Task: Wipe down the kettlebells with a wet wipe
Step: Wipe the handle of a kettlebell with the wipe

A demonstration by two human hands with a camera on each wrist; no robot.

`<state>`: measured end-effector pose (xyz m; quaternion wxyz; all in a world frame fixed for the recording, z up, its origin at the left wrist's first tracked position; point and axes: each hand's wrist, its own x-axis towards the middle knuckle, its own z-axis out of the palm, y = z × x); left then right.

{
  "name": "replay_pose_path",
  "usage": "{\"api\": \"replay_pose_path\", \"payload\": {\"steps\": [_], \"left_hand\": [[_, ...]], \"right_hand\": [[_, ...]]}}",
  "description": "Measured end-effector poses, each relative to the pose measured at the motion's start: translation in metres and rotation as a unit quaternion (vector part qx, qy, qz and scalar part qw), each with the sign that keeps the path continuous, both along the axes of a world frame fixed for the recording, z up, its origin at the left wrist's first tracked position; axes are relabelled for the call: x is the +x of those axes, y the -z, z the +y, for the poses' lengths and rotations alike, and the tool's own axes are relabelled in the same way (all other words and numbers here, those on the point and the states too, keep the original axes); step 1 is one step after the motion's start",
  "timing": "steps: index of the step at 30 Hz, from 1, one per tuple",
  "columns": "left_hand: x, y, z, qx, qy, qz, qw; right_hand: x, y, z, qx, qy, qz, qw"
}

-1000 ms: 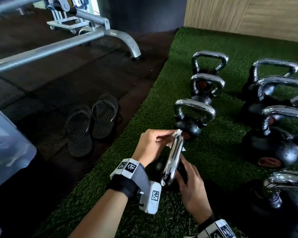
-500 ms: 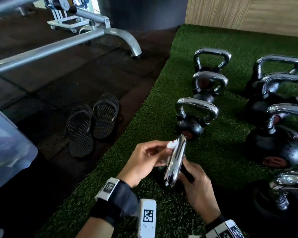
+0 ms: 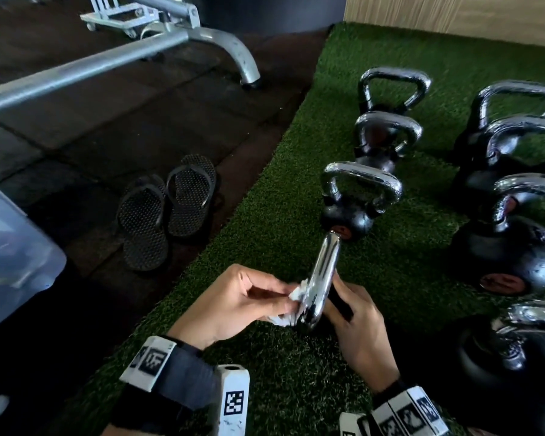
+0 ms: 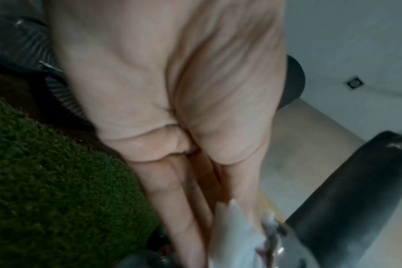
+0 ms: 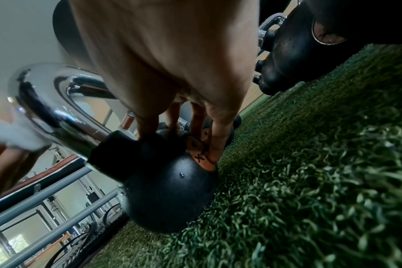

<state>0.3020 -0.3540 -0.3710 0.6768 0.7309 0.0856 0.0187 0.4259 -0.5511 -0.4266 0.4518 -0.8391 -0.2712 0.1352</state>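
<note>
Since a second ago my left hand [image 3: 233, 305] has slid down the chrome handle [image 3: 320, 278] from its far tip to the near bend, taking the wet wipe [image 3: 291, 302] with it. Left fingers are curled, pinching the wipe against the handle's left side. My right hand [image 3: 357, 325] sits on the other side, fingers wrapped over the black body of the small kettlebell [image 5: 170, 195], fingertips [image 5: 215, 146] on its orange label. That kettlebell sits on the green turf [image 3: 280, 215], close in front of me.

Beyond it: a row of three small kettlebells [image 3: 356, 199] running away from me. To the right, a row of larger kettlebells [image 3: 510, 247], also on the turf. Left, on the dark floor: a pair of black sandals [image 3: 167, 209], a translucent bin [image 3: 10, 262] at the frame edge, and farther off a grey metal frame [image 3: 114, 61].
</note>
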Motion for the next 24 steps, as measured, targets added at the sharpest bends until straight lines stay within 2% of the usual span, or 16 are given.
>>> {"api": "replay_pose_path", "payload": {"steps": [3,13,16,18,20,21,23,24], "left_hand": [[-0.007,0.006,-0.002,0.025,0.005,0.016,1.0],[-0.01,0.013,-0.024,0.089,-0.054,-0.006,0.995],[-0.011,0.008,-0.021,0.103,-0.063,0.006,0.993],[-0.015,0.0,-0.014,0.102,-0.093,0.0,0.991],[-0.018,-0.01,-0.007,0.047,-0.133,-0.009,0.99],[-0.018,-0.016,-0.005,-0.008,-0.153,-0.012,0.988],[-0.015,-0.029,-0.006,-0.108,-0.166,-0.02,0.98],[-0.012,-0.034,-0.008,-0.132,-0.157,-0.026,0.978]], "right_hand": [[0.0,0.0,0.001,0.002,0.002,0.002,1.0],[-0.005,0.004,-0.001,-0.006,0.0,-0.013,1.0],[-0.004,-0.009,-0.003,-0.004,-0.01,0.007,1.0],[-0.003,-0.026,-0.008,0.028,0.036,0.002,0.999],[-0.006,-0.048,-0.016,0.1,0.074,-0.035,0.992],[-0.009,-0.062,-0.019,0.135,0.063,-0.061,0.987],[-0.018,-0.091,-0.021,0.169,-0.008,-0.104,0.98],[-0.022,-0.103,-0.019,0.173,-0.048,-0.121,0.976]]}}
